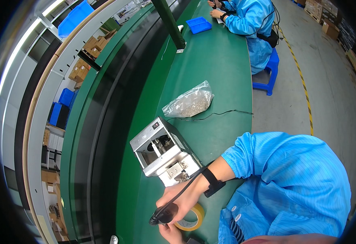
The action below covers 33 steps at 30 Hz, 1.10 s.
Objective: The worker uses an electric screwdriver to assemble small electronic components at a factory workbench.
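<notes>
My right hand (182,199) reaches in front of the silver machine, its fingers curled and partly hidden by a round black piece (165,214) with a cable. Just below it my left hand (172,233) has its fingers drawn together close to the right one. What either hand holds is too small or covered to make out. A roll of yellowish tape (200,213) lies beside the right hand, partly covered by it. The boxy silver machine (153,132) has a dark switch, an open window with a shaft inside, and small metal parts at its front.
Beyond the machine lies a clear plastic bag (191,102) of small metal pieces, with a thin black cord (222,112) beside it. Further along the green bench (210,57) are a blue tray (199,25), a green post (169,24) and a seated co-worker (247,18). Shelves with cartons stand left.
</notes>
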Each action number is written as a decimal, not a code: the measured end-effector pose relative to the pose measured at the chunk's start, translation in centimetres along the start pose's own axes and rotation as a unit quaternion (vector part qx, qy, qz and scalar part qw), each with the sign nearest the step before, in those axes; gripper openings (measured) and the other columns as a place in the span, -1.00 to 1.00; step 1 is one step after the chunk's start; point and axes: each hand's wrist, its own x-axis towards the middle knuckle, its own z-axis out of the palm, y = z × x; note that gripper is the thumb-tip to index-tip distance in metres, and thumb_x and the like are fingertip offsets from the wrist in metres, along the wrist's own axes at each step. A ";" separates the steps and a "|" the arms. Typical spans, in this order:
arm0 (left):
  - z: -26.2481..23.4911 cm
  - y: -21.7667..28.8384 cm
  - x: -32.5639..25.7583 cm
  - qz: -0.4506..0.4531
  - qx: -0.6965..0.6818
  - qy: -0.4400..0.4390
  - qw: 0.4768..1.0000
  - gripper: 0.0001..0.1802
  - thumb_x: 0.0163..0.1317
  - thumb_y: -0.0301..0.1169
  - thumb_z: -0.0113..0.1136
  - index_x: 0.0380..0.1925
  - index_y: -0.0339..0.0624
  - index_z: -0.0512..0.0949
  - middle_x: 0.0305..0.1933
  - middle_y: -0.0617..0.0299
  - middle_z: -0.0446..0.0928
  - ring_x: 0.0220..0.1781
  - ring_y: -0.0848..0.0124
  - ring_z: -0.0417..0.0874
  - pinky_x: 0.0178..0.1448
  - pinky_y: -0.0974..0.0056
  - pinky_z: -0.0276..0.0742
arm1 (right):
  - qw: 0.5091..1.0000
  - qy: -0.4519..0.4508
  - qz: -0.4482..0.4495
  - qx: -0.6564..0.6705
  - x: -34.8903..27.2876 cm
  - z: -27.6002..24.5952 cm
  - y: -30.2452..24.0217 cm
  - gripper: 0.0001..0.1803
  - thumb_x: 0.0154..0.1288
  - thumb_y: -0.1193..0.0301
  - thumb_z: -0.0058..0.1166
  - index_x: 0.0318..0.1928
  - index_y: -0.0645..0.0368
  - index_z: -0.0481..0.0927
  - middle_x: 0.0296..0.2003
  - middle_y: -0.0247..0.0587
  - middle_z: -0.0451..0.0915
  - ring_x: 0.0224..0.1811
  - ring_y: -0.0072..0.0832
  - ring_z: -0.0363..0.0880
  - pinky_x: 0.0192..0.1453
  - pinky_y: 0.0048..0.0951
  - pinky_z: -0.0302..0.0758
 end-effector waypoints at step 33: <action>-12.3 -0.4 5.3 -0.039 -0.013 0.118 0.992 -0.74 0.41 -0.34 0.16 -0.08 -0.32 0.61 -0.17 0.14 0.68 -0.13 0.46 0.67 0.01 0.41 0.53 | 0.997 -0.016 0.069 -0.031 0.3 0.1 -0.8 -0.69 0.06 0.47 0.43 -0.23 0.18 0.54 -0.37 -0.32 0.62 -0.33 -0.53 0.61 -0.21 -0.50 0.53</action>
